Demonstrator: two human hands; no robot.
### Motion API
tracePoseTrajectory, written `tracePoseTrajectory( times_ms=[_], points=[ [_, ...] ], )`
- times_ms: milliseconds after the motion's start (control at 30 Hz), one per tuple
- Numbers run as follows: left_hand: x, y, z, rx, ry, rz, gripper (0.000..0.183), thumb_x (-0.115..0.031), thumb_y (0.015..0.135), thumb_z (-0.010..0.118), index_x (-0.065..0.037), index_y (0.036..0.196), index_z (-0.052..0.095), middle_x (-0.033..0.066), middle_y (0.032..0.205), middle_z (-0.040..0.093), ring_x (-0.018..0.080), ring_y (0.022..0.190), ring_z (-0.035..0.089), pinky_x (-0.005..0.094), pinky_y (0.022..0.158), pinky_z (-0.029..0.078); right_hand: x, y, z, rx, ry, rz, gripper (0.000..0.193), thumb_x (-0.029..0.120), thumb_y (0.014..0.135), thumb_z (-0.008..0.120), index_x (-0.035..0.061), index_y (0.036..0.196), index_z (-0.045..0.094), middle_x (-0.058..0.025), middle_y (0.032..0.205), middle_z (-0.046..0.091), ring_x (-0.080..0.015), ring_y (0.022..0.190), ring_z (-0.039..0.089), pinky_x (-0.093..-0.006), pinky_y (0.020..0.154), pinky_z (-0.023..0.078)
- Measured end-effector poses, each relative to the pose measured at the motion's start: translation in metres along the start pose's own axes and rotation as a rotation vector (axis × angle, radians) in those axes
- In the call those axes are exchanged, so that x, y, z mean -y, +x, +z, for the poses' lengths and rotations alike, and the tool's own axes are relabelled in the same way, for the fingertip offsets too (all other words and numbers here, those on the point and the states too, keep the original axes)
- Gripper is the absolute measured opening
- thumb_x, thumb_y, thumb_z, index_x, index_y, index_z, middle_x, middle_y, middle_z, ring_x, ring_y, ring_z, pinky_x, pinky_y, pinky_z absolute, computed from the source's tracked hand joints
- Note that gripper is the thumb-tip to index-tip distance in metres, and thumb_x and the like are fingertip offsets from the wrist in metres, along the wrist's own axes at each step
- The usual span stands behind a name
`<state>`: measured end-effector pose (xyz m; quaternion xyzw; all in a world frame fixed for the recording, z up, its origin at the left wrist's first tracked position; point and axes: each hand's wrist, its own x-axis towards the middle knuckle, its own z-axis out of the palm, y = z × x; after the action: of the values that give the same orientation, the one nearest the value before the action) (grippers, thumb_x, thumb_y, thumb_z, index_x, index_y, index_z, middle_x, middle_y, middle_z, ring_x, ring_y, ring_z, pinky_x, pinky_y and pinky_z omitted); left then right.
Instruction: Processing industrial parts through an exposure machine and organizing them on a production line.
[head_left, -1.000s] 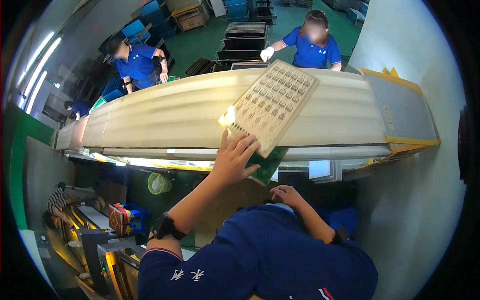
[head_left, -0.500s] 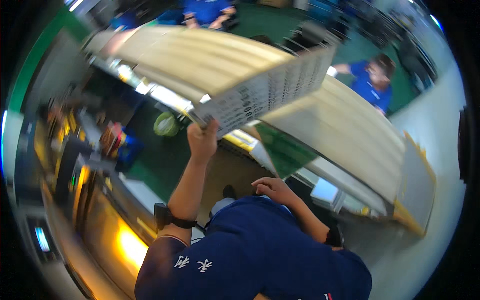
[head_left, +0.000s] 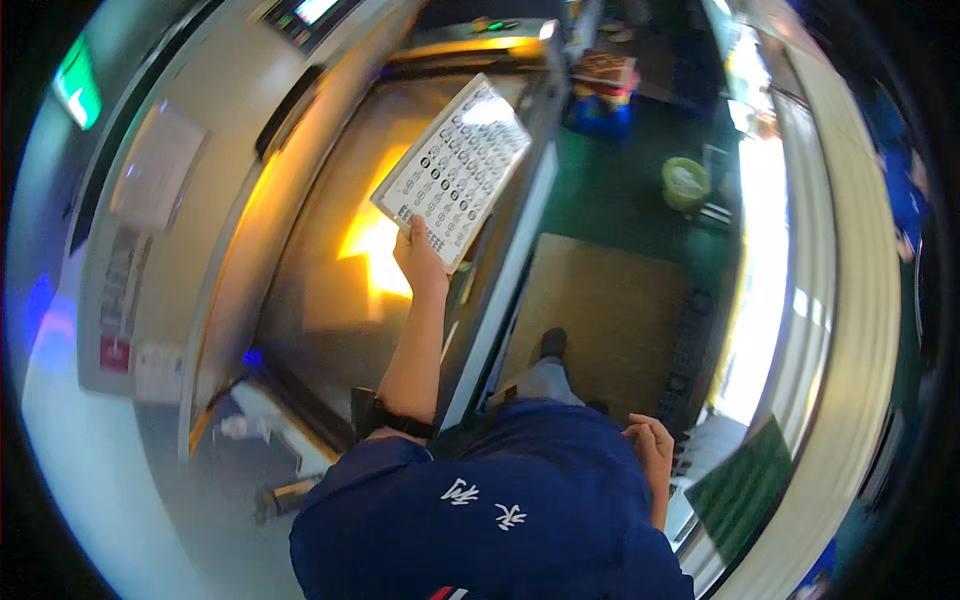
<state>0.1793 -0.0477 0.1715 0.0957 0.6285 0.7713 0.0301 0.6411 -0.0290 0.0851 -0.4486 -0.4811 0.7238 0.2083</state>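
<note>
A thin white rectangular panel [head_left: 455, 170] with rows of black printed symbols is gripped at its near edge by my left hand [head_left: 420, 258], thumb on the printed face. It is held tilted above the flat bed of a machine [head_left: 320, 305], which reflects a bright yellow-orange glow. How far the panel is above the bed I cannot tell. My right hand [head_left: 652, 442] hangs beside my body at the right, fingers curled, with nothing visible in it.
The machine's raised lid [head_left: 235, 290] stands at the left, below a small screen [head_left: 315, 10]. A brown mat [head_left: 600, 330] lies on the green floor, with a green bin [head_left: 686, 183] and a blue crate [head_left: 603, 120] beyond. At right runs a long cream bench [head_left: 850, 330] with a green sheet [head_left: 740, 490].
My body has turned left from the long bench to the glowing machine. My left hand has carried the panel along, now over the machine's bed; my right hand has dropped to my side.
</note>
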Motion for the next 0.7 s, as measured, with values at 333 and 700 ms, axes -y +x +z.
tracePoseTrajectory(
  times_ms=[333, 700],
  points=[
    [0.112, 0.067, -0.242, 0.11, 1.652, 0.438, 0.046, -0.014, 0.091, 0.054, -0.014, 0.137, 0.052, 0.0041, 0.146, 0.048, 0.0365, 0.13, 0.047, 0.0619, 0.105, 0.034, 0.035, 0.089, 0.077, 0.164, -0.196, 0.028, 0.028, 0.021, 0.1, 0.053, -0.0006, 0.116, 0.064, -0.0035, 0.085, 0.067, -0.0039, 0.062, 0.047, -0.0199, 0.056, 0.036],
    [0.183, 0.087, -0.314, 0.109, 1.642, -0.216, 0.06, -0.046, 0.099, 0.044, -0.035, 0.153, 0.023, -0.0011, 0.163, 0.013, 0.0345, 0.149, 0.009, 0.0736, 0.109, 0.011, 0.063, 0.201, 0.199, 0.286, -0.406, 0.013, 0.03, 0.022, 0.102, 0.05, -0.0018, 0.114, 0.064, -0.0022, 0.082, 0.064, -0.0062, 0.067, 0.048, -0.0218, 0.061, 0.039]
  ],
)
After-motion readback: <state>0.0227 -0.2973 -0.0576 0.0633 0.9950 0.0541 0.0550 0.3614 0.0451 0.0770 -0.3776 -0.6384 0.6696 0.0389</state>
